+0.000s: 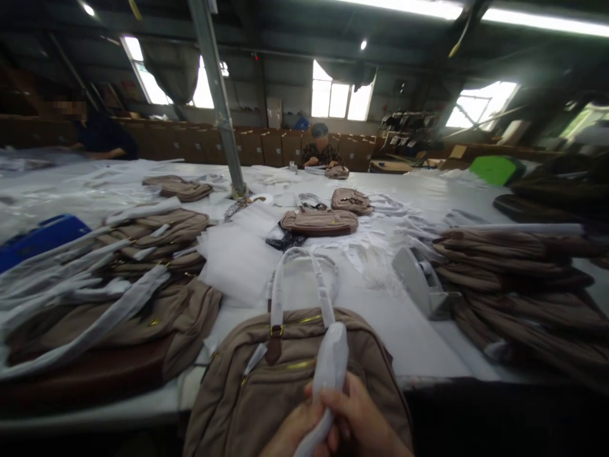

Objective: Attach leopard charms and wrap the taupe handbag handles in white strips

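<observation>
A tan fabric bag (266,381) lies flat at the table's near edge, its two handles (299,279) wrapped in white foam and stretched away from me. Both my hands sit at the bottom of the view over the bag. My left hand (292,431) and my right hand (364,422) are closed together round a white foam-wrapped strap (330,362) that rises from between the fingers.
Piles of tan bags with white-wrapped straps lie at left (143,304) and right (523,279). More bags (318,221) and foam sheets (238,254) cover the table's middle. A metal pole (221,101) stands on it. A blue bin (40,236) is at left. Two people sit at the far side.
</observation>
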### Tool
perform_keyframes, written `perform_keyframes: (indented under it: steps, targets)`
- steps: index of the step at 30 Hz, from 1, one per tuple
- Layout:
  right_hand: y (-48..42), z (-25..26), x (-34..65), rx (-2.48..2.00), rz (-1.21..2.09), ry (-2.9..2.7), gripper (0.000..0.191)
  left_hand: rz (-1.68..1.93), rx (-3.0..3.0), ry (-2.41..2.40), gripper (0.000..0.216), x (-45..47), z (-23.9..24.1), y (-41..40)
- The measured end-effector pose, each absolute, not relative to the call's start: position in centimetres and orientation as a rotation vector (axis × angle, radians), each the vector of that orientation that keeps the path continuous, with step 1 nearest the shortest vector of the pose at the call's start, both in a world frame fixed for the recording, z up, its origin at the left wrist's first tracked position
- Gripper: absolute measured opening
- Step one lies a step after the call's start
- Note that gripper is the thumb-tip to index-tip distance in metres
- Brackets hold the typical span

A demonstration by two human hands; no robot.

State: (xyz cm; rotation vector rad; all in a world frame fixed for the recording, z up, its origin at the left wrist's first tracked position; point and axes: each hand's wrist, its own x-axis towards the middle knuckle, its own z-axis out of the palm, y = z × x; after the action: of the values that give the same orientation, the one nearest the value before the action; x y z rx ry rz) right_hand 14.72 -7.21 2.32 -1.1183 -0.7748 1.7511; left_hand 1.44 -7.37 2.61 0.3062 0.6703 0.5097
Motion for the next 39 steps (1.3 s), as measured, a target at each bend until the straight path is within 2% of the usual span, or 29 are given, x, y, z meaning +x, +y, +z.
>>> perform_keyframes:
  steps: [6,11,13,18,21,26,30,35,39]
  targets:
    - [-7.1,3.7,17.4,-1.572,1.25,-1.286,0.045,0.577,0.48,0.723,0.039,2.2,2.1,-6.8]
    - [-6.8,2.1,21.1,-1.761,0.293,-1.392,0.04,0.57,0.906,0.95,0.051,1.6,2.4,-6.7]
    - [-6.5,0.6,22.1,-1.823,0.071,-1.475,0.047,0.611,1.175,1.044,0.05,0.9,2.8,-6.8]
    - [-6.1,-2.6,23.0,-1.951,0.139,-1.585,0.063,0.865,1.614,1.334,0.037,-3.1,4.3,-4.0]
    - [-5.8,-3.2,23.2,-1.993,0.182,-1.525,0.062,1.025,1.801,1.675,0.039,-6.9,3.2,-0.7]
    - [-5.0,-2.8,23.7,-1.988,0.326,-1.406,0.037,0.722,1.981,1.866,0.051,-10.5,-0.9,2.2]
    - [-5.1,-2.1,24.7,-1.972,0.404,-1.295,0.028,0.563,1.999,1.854,0.052,-10.4,-1.8,0.9]
    - [-5.5,-1.2,27.7,-2.039,0.438,-1.269,0.031,0.328,1.871,1.688,0.044,-10.7,0.0,0.7]
    - [-3.6,1.3,28.3,-2.017,0.257,-1.277,0.042,0.592,1.864,1.799,0.052,-10.1,2.4,6.0]
